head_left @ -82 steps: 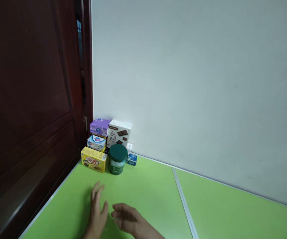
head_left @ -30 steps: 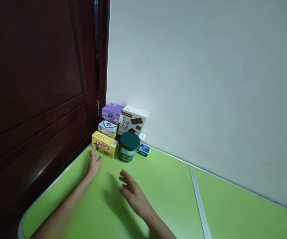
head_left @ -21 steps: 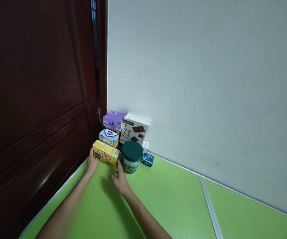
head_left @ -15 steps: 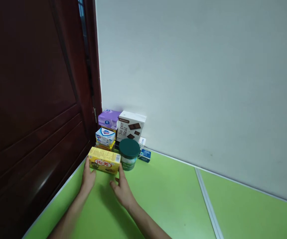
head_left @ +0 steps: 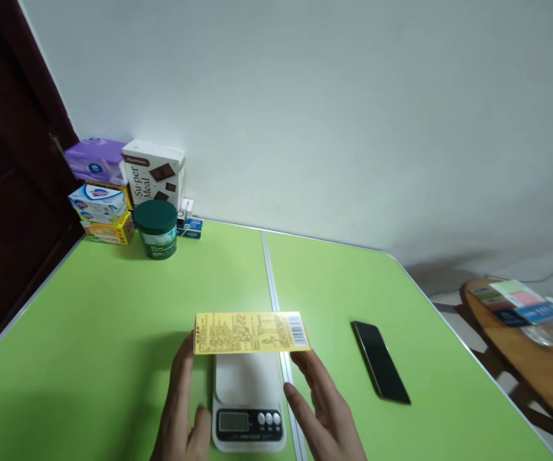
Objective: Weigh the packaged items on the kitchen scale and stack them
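A yellow box (head_left: 251, 333) with printed text and a barcode is held level between both hands. My left hand (head_left: 180, 400) grips its left end, and my right hand (head_left: 322, 406) grips its right end. Below and just nearer than the box lies a white kitchen scale (head_left: 248, 390), its back part hidden by the box. The scale has a dark display strip and round buttons at its front.
On the green table (head_left: 209, 275), at the back left, stand a green tub (head_left: 156, 230), a white Su-per Meal box (head_left: 154, 173), a purple pack (head_left: 98, 160) and soap boxes (head_left: 98, 203). A black phone (head_left: 381, 362) lies right. Beyond the table is a wooden stool (head_left: 540, 358).
The view has swung right. Both hands have carried the yellow box away from the back-left group to above the scale. The scale and phone have come into view.
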Available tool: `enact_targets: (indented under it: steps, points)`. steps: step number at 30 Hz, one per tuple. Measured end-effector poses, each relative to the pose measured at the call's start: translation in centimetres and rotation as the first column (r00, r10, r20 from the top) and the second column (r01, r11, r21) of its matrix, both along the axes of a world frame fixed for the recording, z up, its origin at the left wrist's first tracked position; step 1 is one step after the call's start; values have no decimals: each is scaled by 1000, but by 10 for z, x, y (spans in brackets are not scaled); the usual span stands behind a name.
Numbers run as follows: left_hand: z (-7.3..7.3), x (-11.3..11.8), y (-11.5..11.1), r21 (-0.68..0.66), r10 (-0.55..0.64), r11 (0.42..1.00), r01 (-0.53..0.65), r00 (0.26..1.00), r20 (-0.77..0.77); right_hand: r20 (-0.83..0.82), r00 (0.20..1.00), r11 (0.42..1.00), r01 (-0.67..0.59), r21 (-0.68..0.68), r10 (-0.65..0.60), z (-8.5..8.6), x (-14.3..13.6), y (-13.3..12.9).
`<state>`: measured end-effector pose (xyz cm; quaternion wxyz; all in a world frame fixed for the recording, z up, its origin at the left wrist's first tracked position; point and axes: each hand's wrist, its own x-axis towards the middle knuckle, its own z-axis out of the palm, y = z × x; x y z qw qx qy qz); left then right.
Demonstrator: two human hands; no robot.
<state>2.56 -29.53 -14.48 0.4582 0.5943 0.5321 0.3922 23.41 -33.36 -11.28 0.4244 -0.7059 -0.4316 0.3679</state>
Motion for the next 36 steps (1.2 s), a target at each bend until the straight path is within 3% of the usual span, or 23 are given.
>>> enact_targets:
  steps: [5, 8, 11, 15, 19, 23, 26, 28, 30, 32, 36]
  points:
    - [-6, 39, -31, -58, 75, 995, -77, 996, -46, -109, 991, 997, 71, -2, -71, -33, 11, -28]
    - [-15, 34, -31, -141, 49, 988, -62, 994, -92, -167, 985, 999, 24, -25, -28, -41, 19, -30]
    - [-12, 8, -13, -134, 69, 987, -92, 983, -168, -148, 989, 1000, -24, -16, 21, -36, 39, -29]
    - [10, -19, 23, -104, 51, 992, -73, 978, -201, -94, 993, 997, -71, 38, 74, -22, 66, -18]
    - [18, -16, 48, -281, -135, 958, 56, 952, -273, -96, 957, 960, -268, 77, 274, -6, 68, 9]
    - [22, 5, 64, -252, -186, 964, 87, 896, -403, 41, 899, 864, -432, 259, 436, 5, 79, 30]
    - [43, 52, 73, -196, -245, 963, 184, 898, -366, 92, 931, 872, -362, 329, 352, 9, 114, 25]
    - [60, 107, 80, -155, -321, 946, 284, 888, -329, 106, 970, 903, -244, 354, 221, 8, 148, 20]
    - [70, 177, 90, -113, -383, 924, 366, 875, -297, 115, 992, 931, -84, 355, 45, 3, 191, 18]
    - [68, 252, 104, -59, -444, 893, 445, 857, -259, 70, 990, 936, 91, 341, -122, -6, 240, 24]
    - [40, 387, 136, 61, -480, 859, 509, 840, -252, -66, 920, 889, 391, 238, -387, -30, 344, 52]
